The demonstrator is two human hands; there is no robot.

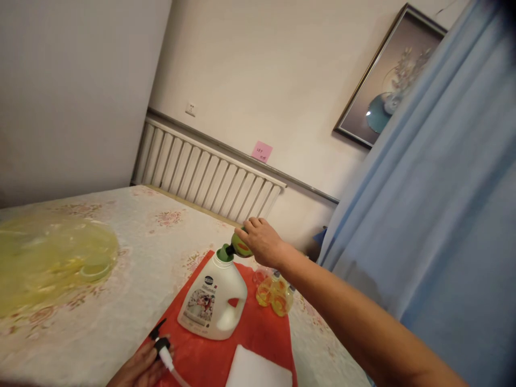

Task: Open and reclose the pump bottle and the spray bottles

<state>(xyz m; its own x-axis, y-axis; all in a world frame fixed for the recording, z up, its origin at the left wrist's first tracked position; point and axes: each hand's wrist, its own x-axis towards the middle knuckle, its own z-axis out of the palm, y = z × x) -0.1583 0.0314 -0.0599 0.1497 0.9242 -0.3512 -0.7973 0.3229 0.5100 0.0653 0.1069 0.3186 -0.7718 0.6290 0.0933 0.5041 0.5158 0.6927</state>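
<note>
A white detergent jug (212,298) with a printed label and a side handle stands upright, its green mouth (224,253) uncapped. My right hand (263,242) is wrapped around a small green bottle (241,245), tipped so that its dark neck rests at or just inside the jug's mouth. Whether liquid flows cannot be seen. Low in the view, my left hand (141,366) has its fingers closed on a black pump head (162,344) with a white tube. Beside the jug's handle are several small clear bottles (278,295) of yellow liquid.
Under the jug lies a red cloth (262,330), with a white block or pad (258,371) at its front. A yellow translucent plastic bag (48,258) spreads over the flowered tablecloth (141,269) at left. Behind are a radiator (209,169) and a blue curtain (451,188).
</note>
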